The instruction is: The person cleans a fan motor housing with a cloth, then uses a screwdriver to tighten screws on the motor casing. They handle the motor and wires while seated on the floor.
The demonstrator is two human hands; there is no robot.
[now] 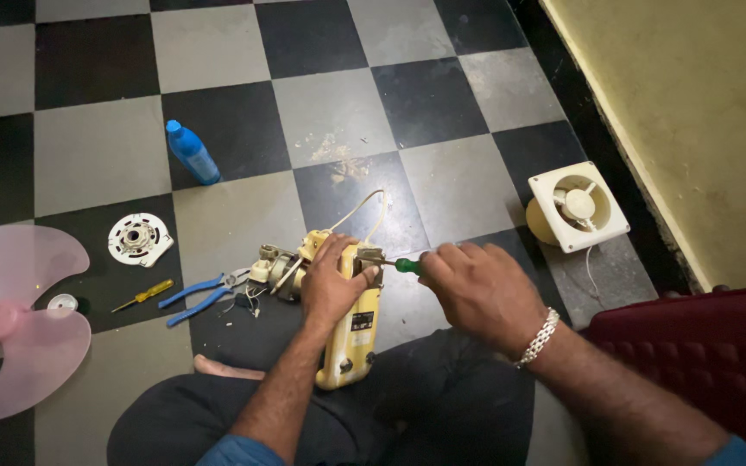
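- L hand point(331, 289): fingers wrapped on yellow fan housing point(351, 336), motor point(271, 269) just beyond.
- R hand point(477, 289): fingers closed on green screwdriver point(406, 265), tip at housing.

Pliers point(205, 296) left, exhaust fan point(577, 207) right — bare tiles beyond

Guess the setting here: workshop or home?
Probably a home floor used for fan repair: checkered tiles, a maroon cushioned seat, and fan parts strewn about, such as a pink blade and exhaust fan.
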